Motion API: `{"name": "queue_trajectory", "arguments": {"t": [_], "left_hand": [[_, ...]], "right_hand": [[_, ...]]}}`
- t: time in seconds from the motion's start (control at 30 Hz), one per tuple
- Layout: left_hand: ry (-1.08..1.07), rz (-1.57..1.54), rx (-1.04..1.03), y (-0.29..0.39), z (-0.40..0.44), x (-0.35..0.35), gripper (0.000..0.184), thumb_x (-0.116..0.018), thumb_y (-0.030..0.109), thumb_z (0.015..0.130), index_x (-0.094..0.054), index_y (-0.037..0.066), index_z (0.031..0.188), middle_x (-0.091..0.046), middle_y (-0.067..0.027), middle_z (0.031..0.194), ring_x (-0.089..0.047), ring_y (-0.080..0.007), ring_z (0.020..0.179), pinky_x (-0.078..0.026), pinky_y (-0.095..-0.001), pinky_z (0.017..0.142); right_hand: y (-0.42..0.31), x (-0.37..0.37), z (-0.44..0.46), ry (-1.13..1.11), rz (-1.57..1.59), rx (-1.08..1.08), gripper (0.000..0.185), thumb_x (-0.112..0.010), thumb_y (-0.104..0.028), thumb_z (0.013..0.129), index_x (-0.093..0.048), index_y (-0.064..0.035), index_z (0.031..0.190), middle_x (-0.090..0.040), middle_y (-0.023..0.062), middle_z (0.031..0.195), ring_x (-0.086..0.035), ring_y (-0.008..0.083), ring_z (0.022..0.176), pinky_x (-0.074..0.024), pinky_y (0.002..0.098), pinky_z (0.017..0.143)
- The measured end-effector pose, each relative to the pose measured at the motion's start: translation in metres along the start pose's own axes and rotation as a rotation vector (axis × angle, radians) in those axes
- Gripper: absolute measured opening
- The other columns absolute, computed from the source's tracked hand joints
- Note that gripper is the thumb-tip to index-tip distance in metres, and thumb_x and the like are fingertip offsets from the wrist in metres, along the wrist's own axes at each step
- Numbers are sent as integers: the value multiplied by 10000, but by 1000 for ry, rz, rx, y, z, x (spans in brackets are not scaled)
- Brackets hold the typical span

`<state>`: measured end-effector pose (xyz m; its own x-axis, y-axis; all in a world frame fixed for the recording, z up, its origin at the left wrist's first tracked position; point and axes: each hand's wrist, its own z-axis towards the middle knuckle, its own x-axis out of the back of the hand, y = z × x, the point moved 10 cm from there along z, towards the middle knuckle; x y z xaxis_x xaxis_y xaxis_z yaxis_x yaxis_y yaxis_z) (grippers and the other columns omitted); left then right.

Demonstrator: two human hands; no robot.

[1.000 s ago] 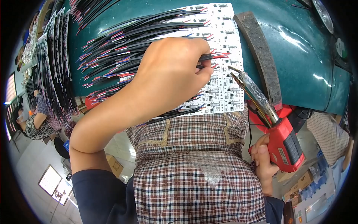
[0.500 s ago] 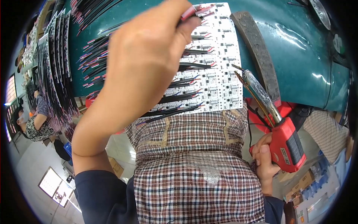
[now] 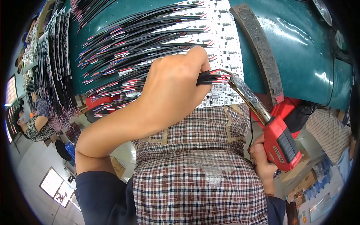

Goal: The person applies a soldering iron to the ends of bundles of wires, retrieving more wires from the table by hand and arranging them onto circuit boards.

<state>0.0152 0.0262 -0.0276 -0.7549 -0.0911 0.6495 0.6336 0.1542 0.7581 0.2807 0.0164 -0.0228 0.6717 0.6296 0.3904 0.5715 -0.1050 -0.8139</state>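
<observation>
My left hand (image 3: 176, 84) is closed round a small bundle of black cables (image 3: 210, 78) with red and white stripped ends. In my right hand (image 3: 261, 159) is a red soldering gun (image 3: 281, 144), its metal tip meeting or nearly meeting the cable ends. Beneath both lies a white circuit board panel (image 3: 229, 45) lined with small chips and silver cylindrical parts. Rows of black cables (image 3: 150, 32) stretch from the panel out to the left. My left hand covers part of the panel and of those cables.
A dark, worn curved bar (image 3: 258, 48) lies along the panel's right side on the green table (image 3: 296, 56). More cable bundles (image 3: 56, 56) hang at the far left, where another person (image 3: 37, 120) sits. Cardboard boxes (image 3: 305, 182) stand at the lower right.
My left hand has come down from the panel's top toward its lower right, cables in its grip. The soldering gun has shifted slightly left, its tip now at the cable ends.
</observation>
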Motion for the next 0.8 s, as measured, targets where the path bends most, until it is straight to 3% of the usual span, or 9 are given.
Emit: {"name": "queue_trajectory", "arguments": {"t": [0.4,0.53,0.7,0.8], "left_hand": [[-16,34,14,-2,-1,-1,201,-745,12,716,-596,19,851,-636,-120,665,-633,-237,571,-461,-306,523],[-23,21,37,-5,-2,-2,199,-745,13,715,-598,18,848,-637,-122,678,-633,-229,579,-468,-305,535],[-38,29,59,-5,-1,-2,181,-744,35,745,-596,12,846,-626,-114,684,-602,-214,567,-473,-305,550],[-32,-14,61,-9,2,-2,173,-748,65,771,-600,7,838,-617,-113,677,-582,-212,556,-468,-307,547]], "right_hand": [[4,3,0,100,57,-71,164,-629,-134,914,-555,-2,978,-563,57,713,-452,82,524,-373,216,482],[3,0,-1,17,18,-86,187,-640,-148,913,-559,-3,1001,-558,50,700,-451,76,512,-362,216,478],[2,5,-4,131,125,-92,185,-635,-155,916,-560,-5,993,-553,43,691,-432,73,496,-352,219,475],[1,1,-1,17,41,-97,157,-626,-139,916,-563,-3,963,-541,43,694,-438,78,511,-361,224,486]]}}
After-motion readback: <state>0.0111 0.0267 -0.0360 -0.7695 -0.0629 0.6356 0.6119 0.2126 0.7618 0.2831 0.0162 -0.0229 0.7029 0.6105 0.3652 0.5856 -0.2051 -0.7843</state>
